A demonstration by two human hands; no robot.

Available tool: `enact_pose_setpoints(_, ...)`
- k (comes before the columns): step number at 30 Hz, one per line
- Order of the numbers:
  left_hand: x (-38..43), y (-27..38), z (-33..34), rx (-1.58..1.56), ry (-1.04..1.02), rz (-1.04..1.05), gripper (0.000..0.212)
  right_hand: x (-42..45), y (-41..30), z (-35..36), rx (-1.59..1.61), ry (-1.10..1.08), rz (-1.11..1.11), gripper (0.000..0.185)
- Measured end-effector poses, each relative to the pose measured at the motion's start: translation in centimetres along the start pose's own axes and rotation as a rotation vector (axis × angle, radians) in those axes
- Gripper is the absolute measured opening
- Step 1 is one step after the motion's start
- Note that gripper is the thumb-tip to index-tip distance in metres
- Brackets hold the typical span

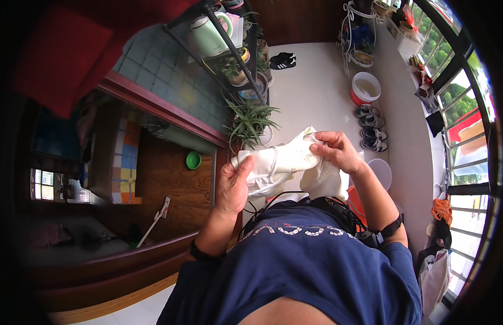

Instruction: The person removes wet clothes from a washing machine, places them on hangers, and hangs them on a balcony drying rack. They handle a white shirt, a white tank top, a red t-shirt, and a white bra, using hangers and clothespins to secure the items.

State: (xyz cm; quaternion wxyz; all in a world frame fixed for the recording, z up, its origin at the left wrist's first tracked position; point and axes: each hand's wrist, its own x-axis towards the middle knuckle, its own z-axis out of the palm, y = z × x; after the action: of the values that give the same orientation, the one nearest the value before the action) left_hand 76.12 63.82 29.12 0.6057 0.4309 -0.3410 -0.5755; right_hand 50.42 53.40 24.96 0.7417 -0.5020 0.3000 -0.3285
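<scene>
A cream-white cloth garment (pixel 290 156), which looks like a padded bra, is stretched between my two hands in front of my waist. My left hand (pixel 233 185) grips one end, with the thumb on top of the fabric. The opposite end is pinched between the thumb and fingers of my right hand (pixel 336 150). A rounded, cup-like part (pixel 324 180) hangs below my right hand. The fingers of my left hand are partly hidden behind the cloth.
Ahead, a black plant rack (pixel 235 50) and a spiky potted plant (pixel 253 120) stand left of the tiled floor. Black shoes (pixel 283 61) lie farther off. Along the right wall are a red-and-white bucket (pixel 365 89), several shoes (pixel 373 128) and an orange-red basin (pixel 357 203).
</scene>
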Motion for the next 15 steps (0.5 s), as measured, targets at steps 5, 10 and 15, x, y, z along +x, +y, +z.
enact_pose_setpoints(5, -0.2, 0.5, 1.0, 0.085, -0.008, 0.019, 0.016, 0.6, 0.4, -0.4, -0.013, -0.007, -0.004, 0.022)
enact_pose_setpoints(10, 0.2, 0.6, 1.3, 0.131, -0.001, 0.024, 0.023, 1.0, 1.0, -0.5, 0.019, -0.046, 0.006, 0.026)
enact_pose_setpoints(15, 1.1, 0.7, 0.6, 0.111, 0.111, 0.121, 0.053, 0.7, 0.5, -2.5, -0.075, 0.316, -0.055, 0.045)
